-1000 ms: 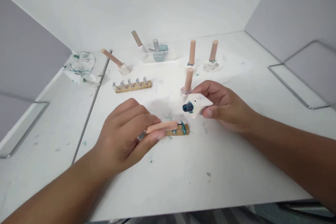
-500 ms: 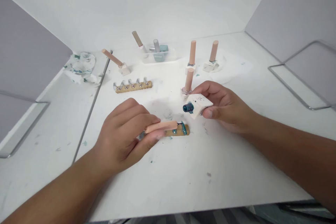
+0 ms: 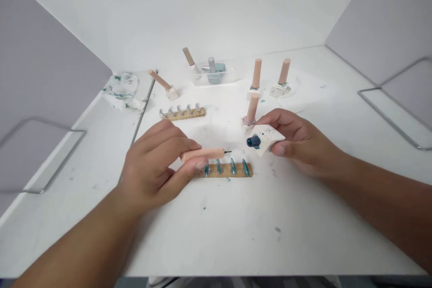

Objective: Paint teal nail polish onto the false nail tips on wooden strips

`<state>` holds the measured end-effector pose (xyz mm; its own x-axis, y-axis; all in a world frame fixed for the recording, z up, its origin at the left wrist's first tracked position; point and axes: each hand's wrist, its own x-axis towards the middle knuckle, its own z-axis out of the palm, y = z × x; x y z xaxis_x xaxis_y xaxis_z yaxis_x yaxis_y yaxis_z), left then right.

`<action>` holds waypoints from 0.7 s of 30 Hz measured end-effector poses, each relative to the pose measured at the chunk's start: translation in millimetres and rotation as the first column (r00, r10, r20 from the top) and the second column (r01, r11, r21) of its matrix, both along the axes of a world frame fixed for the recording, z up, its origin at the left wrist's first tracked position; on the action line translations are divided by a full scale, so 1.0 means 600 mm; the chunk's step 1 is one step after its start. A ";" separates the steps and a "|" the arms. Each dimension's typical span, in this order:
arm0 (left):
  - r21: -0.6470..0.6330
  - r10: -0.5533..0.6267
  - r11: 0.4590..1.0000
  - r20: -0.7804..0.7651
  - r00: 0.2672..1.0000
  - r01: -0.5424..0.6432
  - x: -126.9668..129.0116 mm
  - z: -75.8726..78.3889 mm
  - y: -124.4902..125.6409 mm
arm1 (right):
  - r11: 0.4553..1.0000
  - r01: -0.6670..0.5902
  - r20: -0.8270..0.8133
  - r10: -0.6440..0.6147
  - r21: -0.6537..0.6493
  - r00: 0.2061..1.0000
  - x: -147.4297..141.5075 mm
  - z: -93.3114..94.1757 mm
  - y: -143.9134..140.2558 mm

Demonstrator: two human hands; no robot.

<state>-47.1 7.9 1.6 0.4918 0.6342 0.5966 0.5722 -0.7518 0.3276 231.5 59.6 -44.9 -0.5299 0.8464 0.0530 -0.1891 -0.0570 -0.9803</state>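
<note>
My left hand [image 3: 162, 162] is closed around the peach handle of a nail polish brush [image 3: 204, 155], its dark bristle tip pointing right. Just below the brush lies a wooden strip [image 3: 224, 171] bearing several false nails [image 3: 232, 166] coated in teal; its left end is hidden by my fingers. In my right hand [image 3: 297, 144] is a white nail polish bottle [image 3: 266, 139], tilted so that its teal-smeared neck [image 3: 254, 141] faces left. A gap separates the brush tip from the bottle neck.
Behind stands another wooden strip [image 3: 184, 114] with clear false nails. Capped bottles with peach lids [image 3: 252, 108] stand beyond my right hand, and one [image 3: 162, 82] leans at the left. A clear tray [image 3: 214, 82] holds more bottles. Stained tissue [image 3: 123, 87] lies far left; metal frames [image 3: 394, 117] flank the table.
The brush has lifted off the rightmost nail on the near strip and shifted slightly up. The bottle stays in my right hand. The whole view has shifted a little.
</note>
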 end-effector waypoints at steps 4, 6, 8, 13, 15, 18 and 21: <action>-0.378 0.032 0.923 0.276 0.961 0.078 -0.047 0.015 0.017 | 1.000 0.026 0.042 -0.025 -0.017 0.999 0.003 0.000 -0.001; -0.466 0.060 0.876 0.359 0.931 0.123 -0.069 0.017 0.031 | 0.999 0.032 0.066 -0.031 -0.013 0.997 0.006 -0.003 -0.002; -0.546 0.079 0.830 0.311 0.947 0.110 -0.084 0.016 0.044 | 0.999 0.030 0.086 -0.031 0.015 0.996 0.009 -0.006 -0.002; -0.743 0.083 0.668 0.125 0.989 0.038 -0.088 0.008 0.059 | 0.998 0.048 0.145 -0.052 0.031 0.988 0.012 -0.006 -0.005; -0.777 0.069 0.628 0.103 0.992 0.036 -0.087 0.007 0.058 | 0.998 0.060 0.149 -0.060 0.009 0.987 0.013 -0.006 -0.005; -0.801 0.057 0.598 0.095 0.994 0.042 -0.091 0.006 0.058 | 0.998 0.057 0.138 -0.055 -0.015 0.989 0.012 -0.006 -0.003; -0.812 0.053 0.583 0.083 0.995 0.037 -0.095 0.004 0.059 | 0.997 0.070 0.125 -0.068 -0.013 0.990 0.011 -0.007 -0.001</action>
<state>-103.9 43.4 3.8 0.4578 0.8796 -0.1291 0.5116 -0.1418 0.8475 238.4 59.0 -49.0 -0.4719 0.8813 -0.0245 -0.0697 -0.0651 -0.9954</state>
